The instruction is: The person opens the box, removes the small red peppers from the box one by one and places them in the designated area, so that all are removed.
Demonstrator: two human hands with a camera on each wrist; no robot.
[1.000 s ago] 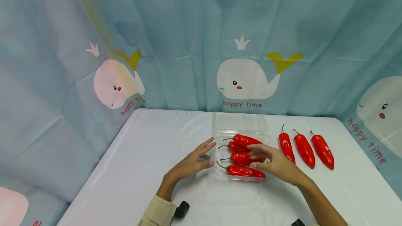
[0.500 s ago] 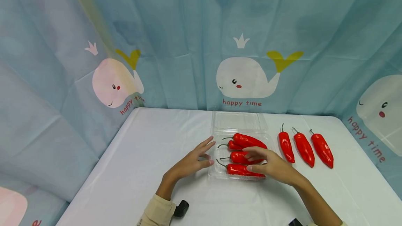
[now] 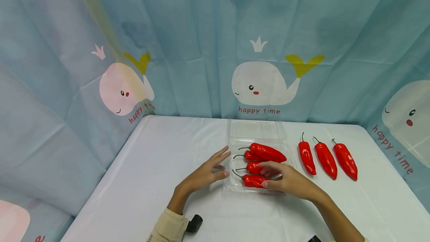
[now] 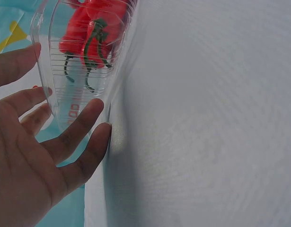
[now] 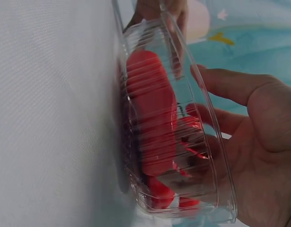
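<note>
A clear plastic box (image 3: 231,188) holds several long red peppers (image 3: 268,152), laid crosswise with their green stems to the left. At its left end, my left hand (image 3: 203,174) has its fingers spread and steadies or nearly touches the wall; some fingertips meet the rim in the left wrist view. My right hand (image 3: 290,180) reaches over the right end with bent, loose fingers inside the box, by a middle pepper (image 3: 253,167). Its thumb lies above the front pepper (image 3: 252,181). Whether those fingers touch a pepper is hard to tell.
Three more red peppers (image 3: 325,160) lie side by side on the white tablecloth right of the box. The box's hinged lid (image 3: 256,130) lies folded back toward the curtain (image 3: 195,47), which closes off the table's far and side edges.
My right hand has moved left and slightly toward me over the box, now covering the right ends of the front peppers. The left hand has stayed in place.
</note>
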